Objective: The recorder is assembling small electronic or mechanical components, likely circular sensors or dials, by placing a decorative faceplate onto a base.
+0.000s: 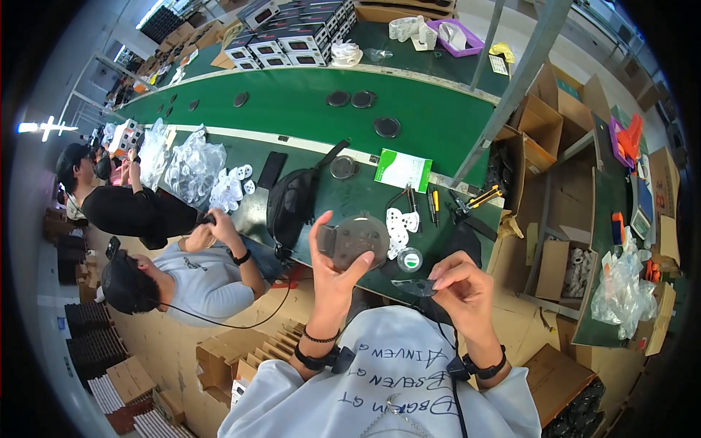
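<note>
My left hand (pixel 334 286) is closed around the edge of a round, dark, see-through disc-shaped part (pixel 361 239) with a tab on its left side, held above the green workbench (pixel 475 217). The thumb lies over its lower rim. Between the thumb and fingers of my right hand (pixel 465 289) is a small, thin see-through plastic piece (pixel 412 287), just right of and nearer than the disc. White cut-out pieces (pixel 399 228) and a small round container with a green and white lid (pixel 410 260) lie beyond my hands.
Behind the disc are a black bag (pixel 289 210), another dark disc (pixel 343 167) and a green-white packet (pixel 403 170). Pens (pixel 434 207) and yellow-handled pliers (pixel 478 198) lie right. More discs (pixel 387 127) sit on the green belt (pixel 292 109). A co-worker (pixel 197 277) sits left; a metal post (pixel 504 95) stands right.
</note>
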